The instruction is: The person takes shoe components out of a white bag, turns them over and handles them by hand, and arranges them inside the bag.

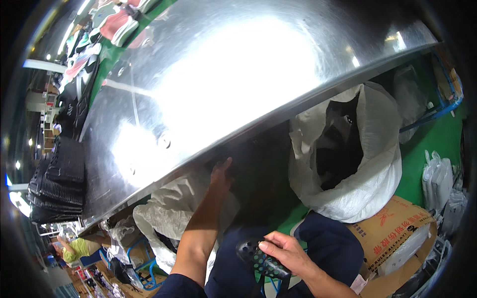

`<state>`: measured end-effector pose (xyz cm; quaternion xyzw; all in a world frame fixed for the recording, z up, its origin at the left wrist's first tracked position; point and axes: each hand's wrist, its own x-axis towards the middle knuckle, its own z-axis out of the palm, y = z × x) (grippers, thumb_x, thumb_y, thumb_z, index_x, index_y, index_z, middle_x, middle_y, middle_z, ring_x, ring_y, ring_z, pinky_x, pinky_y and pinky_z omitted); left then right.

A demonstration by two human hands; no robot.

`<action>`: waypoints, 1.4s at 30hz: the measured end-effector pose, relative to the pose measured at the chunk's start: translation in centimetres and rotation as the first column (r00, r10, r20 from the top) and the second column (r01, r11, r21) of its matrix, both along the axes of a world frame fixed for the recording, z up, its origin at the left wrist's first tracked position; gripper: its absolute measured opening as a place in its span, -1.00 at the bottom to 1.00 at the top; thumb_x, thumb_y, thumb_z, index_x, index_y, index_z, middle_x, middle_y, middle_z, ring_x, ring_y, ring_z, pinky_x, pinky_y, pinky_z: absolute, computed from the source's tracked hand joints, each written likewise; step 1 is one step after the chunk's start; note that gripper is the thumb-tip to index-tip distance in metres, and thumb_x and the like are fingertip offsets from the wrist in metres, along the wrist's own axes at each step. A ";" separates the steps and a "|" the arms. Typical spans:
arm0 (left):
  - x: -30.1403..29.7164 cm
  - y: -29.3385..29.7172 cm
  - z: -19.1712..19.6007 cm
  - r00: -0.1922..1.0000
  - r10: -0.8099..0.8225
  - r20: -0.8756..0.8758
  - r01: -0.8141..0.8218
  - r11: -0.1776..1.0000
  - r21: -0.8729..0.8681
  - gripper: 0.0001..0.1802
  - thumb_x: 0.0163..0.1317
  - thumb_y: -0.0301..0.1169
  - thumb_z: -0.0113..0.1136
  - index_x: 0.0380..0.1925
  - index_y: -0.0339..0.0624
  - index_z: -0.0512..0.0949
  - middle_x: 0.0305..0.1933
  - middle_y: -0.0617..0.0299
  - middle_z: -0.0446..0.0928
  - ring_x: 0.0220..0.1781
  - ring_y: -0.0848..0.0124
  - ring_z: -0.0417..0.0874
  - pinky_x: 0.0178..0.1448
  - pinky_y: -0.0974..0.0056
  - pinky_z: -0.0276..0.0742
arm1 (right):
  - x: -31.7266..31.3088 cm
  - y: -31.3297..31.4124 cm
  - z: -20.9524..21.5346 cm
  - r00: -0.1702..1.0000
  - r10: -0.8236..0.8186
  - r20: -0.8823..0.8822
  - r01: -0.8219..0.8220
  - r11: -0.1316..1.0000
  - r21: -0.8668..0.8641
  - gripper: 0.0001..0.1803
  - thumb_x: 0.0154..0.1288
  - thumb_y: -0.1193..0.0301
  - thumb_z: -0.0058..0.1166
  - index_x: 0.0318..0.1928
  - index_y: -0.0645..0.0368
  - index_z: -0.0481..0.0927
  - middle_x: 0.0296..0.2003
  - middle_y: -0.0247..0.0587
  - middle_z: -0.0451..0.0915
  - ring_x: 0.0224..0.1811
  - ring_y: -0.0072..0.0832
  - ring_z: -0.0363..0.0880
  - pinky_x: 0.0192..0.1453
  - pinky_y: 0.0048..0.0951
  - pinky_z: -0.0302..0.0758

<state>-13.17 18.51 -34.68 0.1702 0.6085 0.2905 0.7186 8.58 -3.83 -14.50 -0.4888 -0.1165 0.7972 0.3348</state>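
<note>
My right hand [287, 254] is closed on a black perforated shoe upper [259, 257], with the thumb on top. Dark straps hang from the piece, over my lap. My left arm stretches forward, and my left hand [222, 174] is in the shadow at the metal table's [149, 185] near edge, just beyond a white woven sack [166, 211]. Most of its fingers are lost in the dark, so whether it holds anything is unclear. To the right stands another white sack [348, 201], its mouth open on black pieces inside.
A stack of black ribbed pieces [59, 179] sits at the table's left end. Several shoes [118, 27] line the far left. An open cardboard box [397, 223] is by my right knee, with plastic-wrapped bundles [437, 179] beyond. A person in yellow [77, 249] is at lower left.
</note>
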 end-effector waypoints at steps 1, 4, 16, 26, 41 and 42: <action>0.7 0.3 -1.2 1.000 -0.012 0.013 0.012 1.000 -0.008 -0.39 0.23 -0.18 0.36 0.24 -0.06 0.41 0.02 0.24 0.53 0.03 0.33 0.55 -0.07 0.07 0.43 | 0.0 -0.1 -0.2 1.000 -0.005 0.006 0.005 1.000 -0.016 -0.70 0.40 0.25 0.21 -0.12 0.26 0.59 -0.35 -0.45 0.57 -0.34 -0.77 0.46 -0.26 -0.65 0.42; -2.1 2.0 -6.9 0.986 -0.045 -0.160 0.045 0.999 -0.006 -0.34 0.18 -0.19 0.39 0.26 -0.08 0.41 0.04 0.19 0.55 0.11 0.26 0.55 0.00 -0.01 0.48 | -0.3 0.0 -0.4 0.999 0.038 -0.021 -0.038 0.999 -0.003 -0.67 0.40 0.22 0.20 -0.11 0.28 0.59 -0.36 -0.44 0.58 -0.34 -0.75 0.47 -0.25 -0.64 0.43; -0.1 2.0 -5.8 -0.257 -0.375 -0.891 0.927 0.164 -0.336 -0.44 0.19 -0.23 0.40 0.16 -0.13 0.47 0.19 0.04 0.46 0.21 0.08 0.50 0.09 -0.07 0.58 | 0.1 0.0 -0.3 1.000 0.011 0.000 -0.011 1.000 -0.019 -0.67 0.40 0.19 0.19 -0.14 0.25 0.59 -0.40 -0.44 0.56 -0.39 -0.73 0.46 -0.31 -0.62 0.41; 2.9 0.0 2.8 0.579 -0.619 -0.530 0.697 0.714 -0.072 -0.57 0.37 -0.10 0.01 0.01 -0.18 0.58 -0.09 0.00 0.67 -0.09 0.23 0.71 -0.07 0.18 0.61 | 0.6 0.9 -2.1 0.697 -0.714 0.062 0.715 0.687 -0.127 -0.72 0.53 0.24 -0.02 -0.07 0.22 0.53 -0.30 -0.40 0.52 -0.28 -0.69 0.43 -0.16 -0.61 0.43; 8.3 -14.5 18.3 0.774 -0.569 -0.278 0.628 0.747 0.219 -0.13 0.13 -0.28 0.46 0.35 -0.40 0.24 0.12 -0.09 0.54 0.06 0.33 0.64 0.03 0.26 0.61 | -0.3 0.1 -4.5 0.530 -0.412 0.741 0.169 0.908 0.385 -0.48 0.47 0.24 -0.01 0.29 0.30 0.35 0.11 0.20 0.49 0.09 -0.01 0.56 0.16 -0.12 0.48; 8.7 -12.9 17.4 0.734 -0.560 -0.384 0.632 0.770 0.088 -0.11 0.13 -0.33 0.46 0.38 -0.37 0.19 0.09 -0.04 0.56 0.02 0.30 0.65 0.01 0.26 0.64 | 0.1 0.2 -4.1 0.468 -0.358 0.808 0.075 0.927 0.367 -0.47 0.44 0.26 0.04 0.29 0.31 0.35 0.16 0.20 0.44 0.11 -0.02 0.54 0.17 -0.12 0.48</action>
